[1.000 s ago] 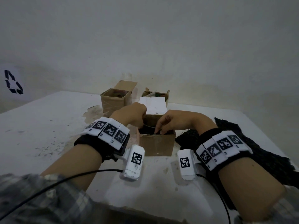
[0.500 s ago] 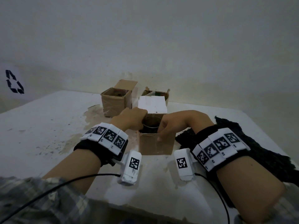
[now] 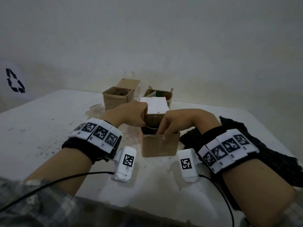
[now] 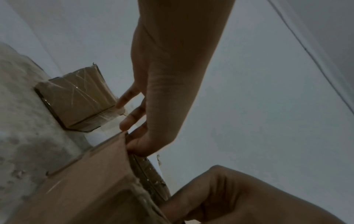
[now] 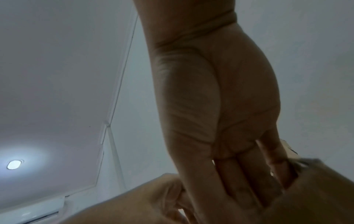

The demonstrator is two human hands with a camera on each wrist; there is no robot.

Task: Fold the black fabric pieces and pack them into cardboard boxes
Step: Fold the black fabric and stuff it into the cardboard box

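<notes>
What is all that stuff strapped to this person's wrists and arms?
Each wrist wears a black band topped by a row of white blocks printed with black square codes: left band, right band. A white pod bearing one code hangs under each wrist, trailing a thin black cable. Plaid sleeves are pushed back; hands bare.

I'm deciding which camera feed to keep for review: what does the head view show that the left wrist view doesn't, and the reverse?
Only the head view shows the black fabric lying on the table to the right of the near cardboard box, the second far box, and the wristbands. Only the left wrist view shows the left hand from the palm side, its fingertips at the near box's rim, and the tape on the far box. Both show the near box, the left far box and the right hand at the rim.
</notes>
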